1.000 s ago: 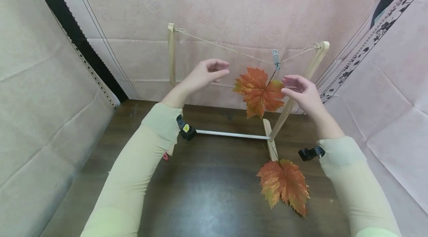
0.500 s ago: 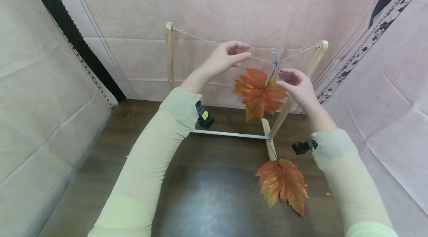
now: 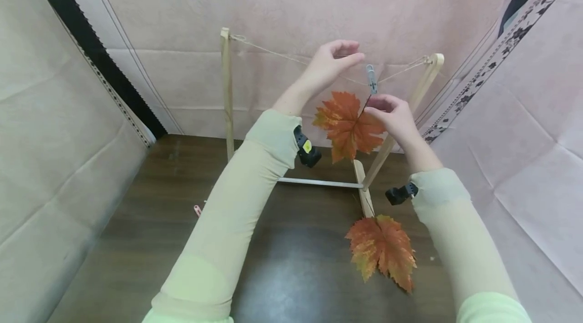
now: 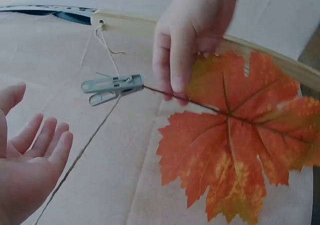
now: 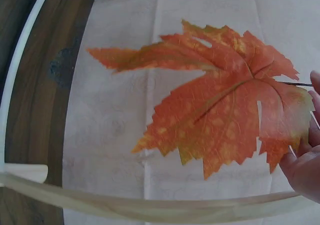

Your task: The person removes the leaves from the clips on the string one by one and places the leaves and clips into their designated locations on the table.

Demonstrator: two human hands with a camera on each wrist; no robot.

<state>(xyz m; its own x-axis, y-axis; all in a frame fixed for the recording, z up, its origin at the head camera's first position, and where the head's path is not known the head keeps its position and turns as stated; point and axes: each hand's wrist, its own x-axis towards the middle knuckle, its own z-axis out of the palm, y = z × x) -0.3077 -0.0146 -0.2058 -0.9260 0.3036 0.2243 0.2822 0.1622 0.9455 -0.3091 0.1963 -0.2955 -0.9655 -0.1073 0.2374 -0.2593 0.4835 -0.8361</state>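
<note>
A grey-blue clothespin (image 3: pixel 371 79) sits on a string (image 4: pixel 90 140) and grips the dark stem of an orange maple leaf (image 3: pixel 347 128). My right hand (image 3: pixel 393 116) has its thumb and fingertips at that stem, just below the clothespin, and pinches it in the left wrist view. To the left of the clothespin, near the string, my left hand (image 3: pixel 329 67) is raised with bent, parted fingers and holds nothing. A second maple leaf (image 3: pixel 382 252) lies near the right foot of the wooden frame. In the right wrist view the hanging leaf (image 5: pixel 220 100) hides part of my right hand.
Two wooden posts (image 3: pixel 226 95) carry the string, and a white rod (image 3: pixel 321 183) joins them low down. A pink clothespin (image 3: pixel 197 210) lies on the dark table (image 3: pixel 282 272), partly behind my left sleeve. Pale cloth walls (image 3: pixel 291 4) enclose the table.
My left hand has moved right and up toward the clothespin. My right hand has moved left and slightly up, from beside the leaf to its stem. The pink clothespin shows left of my sleeve.
</note>
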